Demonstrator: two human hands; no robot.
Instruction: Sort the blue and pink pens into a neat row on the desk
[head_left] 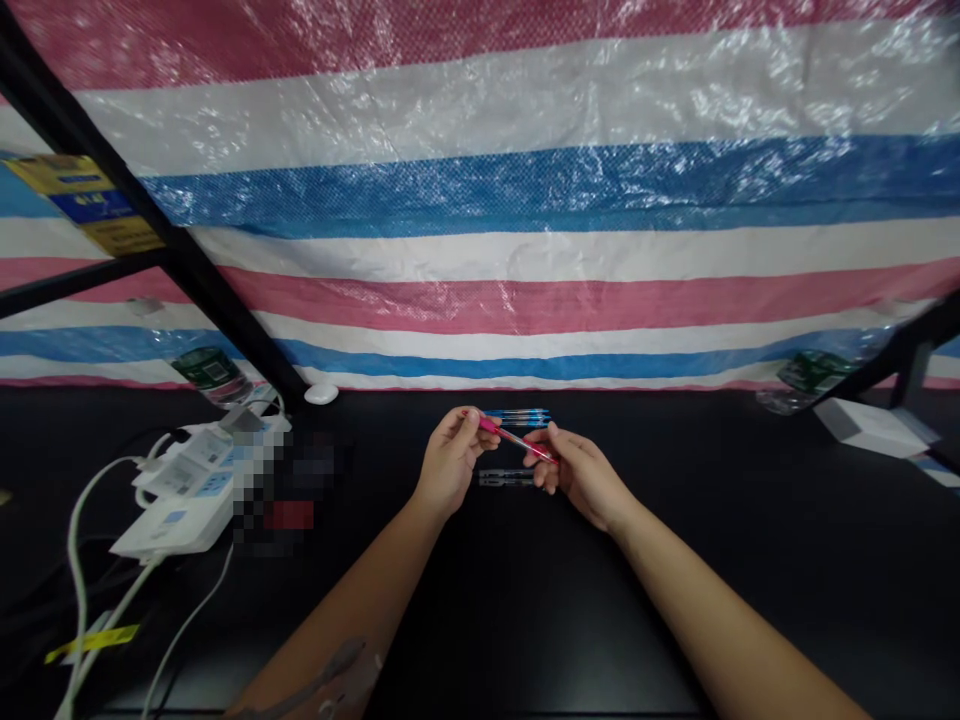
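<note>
A red pen (pixel 517 440) with a clear middle is held slantwise above the black table, between both hands. My left hand (pixel 450 460) pinches its upper left end between thumb and fingers. At the lower right end, my right hand (pixel 585 472) is closed on the pen with thumb and fingers. Behind the hands lie several blue pens (pixel 517 416) side by side. Nearer to me, under the red pen, a few dark clear-bodied pens (pixel 504 478) lie on the table, their right ends partly hidden by my right fingers.
A white power strip (pixel 187 510) with plugs and cables stands at the left, beside a plastic bottle (pixel 214 372). Near the striped sheet (pixel 525 300) lies a white rounded object (pixel 321 394). Another bottle (pixel 814 375) and a white box (pixel 870 428) are at the right.
</note>
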